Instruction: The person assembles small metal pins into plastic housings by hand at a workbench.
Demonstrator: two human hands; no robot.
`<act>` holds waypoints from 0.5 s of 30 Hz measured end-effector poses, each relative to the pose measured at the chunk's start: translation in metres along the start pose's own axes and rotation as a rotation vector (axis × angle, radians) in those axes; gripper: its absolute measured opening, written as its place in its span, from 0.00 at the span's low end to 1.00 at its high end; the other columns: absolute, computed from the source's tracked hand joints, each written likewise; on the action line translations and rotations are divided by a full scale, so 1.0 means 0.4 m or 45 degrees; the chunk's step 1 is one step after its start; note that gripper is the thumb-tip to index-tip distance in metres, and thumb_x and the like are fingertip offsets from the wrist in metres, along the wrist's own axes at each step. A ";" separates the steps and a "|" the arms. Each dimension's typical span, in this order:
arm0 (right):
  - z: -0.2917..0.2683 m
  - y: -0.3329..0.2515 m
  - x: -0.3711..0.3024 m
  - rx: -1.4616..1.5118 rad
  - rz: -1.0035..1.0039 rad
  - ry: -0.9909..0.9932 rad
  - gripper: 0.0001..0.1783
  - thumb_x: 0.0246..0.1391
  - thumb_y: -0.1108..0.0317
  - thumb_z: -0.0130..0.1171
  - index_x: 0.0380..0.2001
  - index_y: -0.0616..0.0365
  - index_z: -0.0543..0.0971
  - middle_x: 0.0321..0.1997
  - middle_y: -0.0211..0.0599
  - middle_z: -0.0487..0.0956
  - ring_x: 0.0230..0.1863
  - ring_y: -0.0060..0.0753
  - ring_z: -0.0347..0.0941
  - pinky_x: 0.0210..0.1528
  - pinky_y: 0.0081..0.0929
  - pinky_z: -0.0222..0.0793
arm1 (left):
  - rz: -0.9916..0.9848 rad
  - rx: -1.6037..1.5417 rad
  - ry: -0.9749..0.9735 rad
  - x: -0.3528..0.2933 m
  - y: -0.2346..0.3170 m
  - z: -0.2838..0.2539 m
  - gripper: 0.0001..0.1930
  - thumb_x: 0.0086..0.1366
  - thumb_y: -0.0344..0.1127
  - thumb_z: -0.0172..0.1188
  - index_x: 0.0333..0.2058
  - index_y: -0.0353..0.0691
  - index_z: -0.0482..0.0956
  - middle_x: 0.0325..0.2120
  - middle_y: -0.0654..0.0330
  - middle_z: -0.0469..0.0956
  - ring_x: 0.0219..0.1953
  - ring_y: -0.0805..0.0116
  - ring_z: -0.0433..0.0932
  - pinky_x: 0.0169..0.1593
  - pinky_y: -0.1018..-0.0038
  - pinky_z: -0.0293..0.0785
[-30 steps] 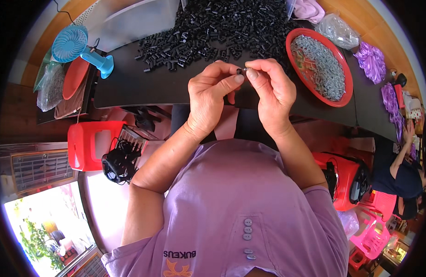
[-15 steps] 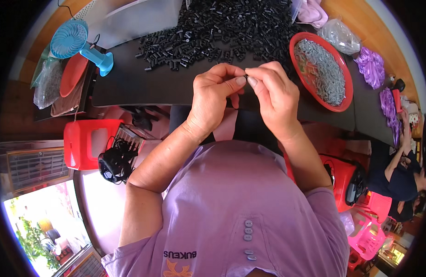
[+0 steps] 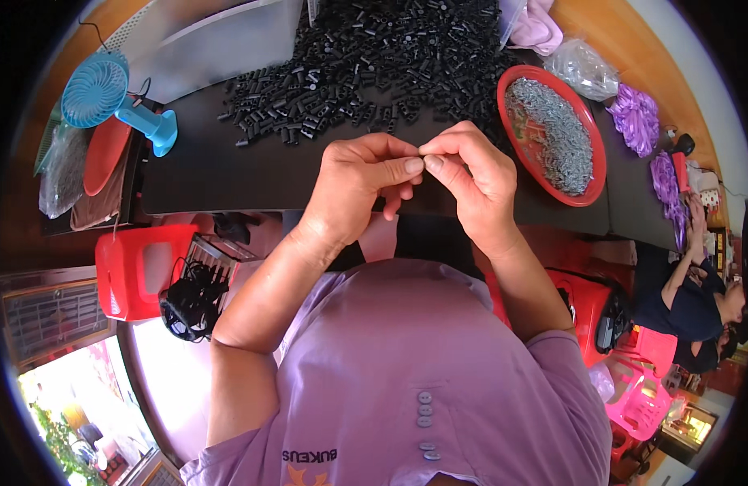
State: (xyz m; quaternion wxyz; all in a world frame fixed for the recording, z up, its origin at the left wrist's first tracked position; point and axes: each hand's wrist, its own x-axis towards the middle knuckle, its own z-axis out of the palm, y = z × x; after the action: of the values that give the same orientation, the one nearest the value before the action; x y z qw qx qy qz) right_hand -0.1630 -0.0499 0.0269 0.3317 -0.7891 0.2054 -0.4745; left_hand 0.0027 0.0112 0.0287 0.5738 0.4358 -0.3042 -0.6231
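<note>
Above the near edge of the black table (image 3: pixel 220 174), my left hand (image 3: pixel 341 182) and my right hand (image 3: pixel 481 178) meet at the fingertips. Each is closed, thumb against forefinger. Whatever sits between the tips is too small and covered to name. Beyond them spreads a heap of short black cylindrical parts (image 3: pixel 374 69). To the right of my right hand, a red oval basin (image 3: pixel 581 198) holds many small silvery metal pieces (image 3: pixel 562 130).
A translucent bin (image 3: pixel 220 53) stands behind at the left, near a blue fan (image 3: pixel 151 128). Clear plastic (image 3: pixel 584 69) and purple bundles (image 3: pixel 635 119) lie beyond the basin. Red stools (image 3: pixel 115 275) flank me. Another person (image 3: pixel 673 283) sits far right.
The view has shifted slightly, moving the table and its things left and a little down in the picture. My hands stay pinched together; the small dark thing glimpsed between their tips is now hidden.
</note>
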 end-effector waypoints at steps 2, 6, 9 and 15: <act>0.000 0.008 -0.004 0.038 0.029 -0.008 0.05 0.54 0.82 0.61 0.34 0.65 0.79 0.32 0.36 0.76 0.31 0.26 0.73 0.33 0.21 0.69 | -0.030 0.064 -0.121 0.011 0.008 -0.013 0.07 0.66 0.28 0.61 0.39 0.29 0.79 0.27 0.57 0.80 0.24 0.73 0.77 0.20 0.80 0.70; 0.002 0.010 0.000 -0.100 -0.046 -0.010 0.07 0.54 0.81 0.61 0.38 0.65 0.82 0.36 0.37 0.77 0.35 0.24 0.73 0.35 0.19 0.68 | -0.006 -0.063 -0.112 0.024 -0.008 -0.022 0.08 0.66 0.28 0.60 0.40 0.28 0.78 0.28 0.57 0.79 0.26 0.74 0.76 0.21 0.80 0.71; -0.006 0.006 0.019 -0.166 -0.044 -0.013 0.08 0.54 0.80 0.62 0.39 0.63 0.82 0.36 0.38 0.77 0.34 0.28 0.76 0.34 0.22 0.72 | 0.019 -0.153 -0.084 0.027 -0.008 -0.017 0.05 0.65 0.25 0.61 0.38 0.28 0.78 0.28 0.57 0.80 0.25 0.74 0.77 0.21 0.80 0.72; 0.010 0.002 0.022 -0.253 -0.146 0.029 0.07 0.54 0.81 0.61 0.38 0.63 0.81 0.36 0.40 0.77 0.33 0.31 0.76 0.33 0.24 0.73 | 0.017 -0.201 -0.078 0.024 -0.007 -0.021 0.06 0.65 0.25 0.61 0.39 0.28 0.78 0.29 0.57 0.79 0.26 0.74 0.77 0.22 0.79 0.73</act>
State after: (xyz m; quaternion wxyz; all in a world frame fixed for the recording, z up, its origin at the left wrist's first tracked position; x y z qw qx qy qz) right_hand -0.1555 -0.0547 0.0305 0.2216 -0.8232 0.2096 -0.4789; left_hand 0.0093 0.0033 0.0209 0.6011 0.3679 -0.2746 -0.6542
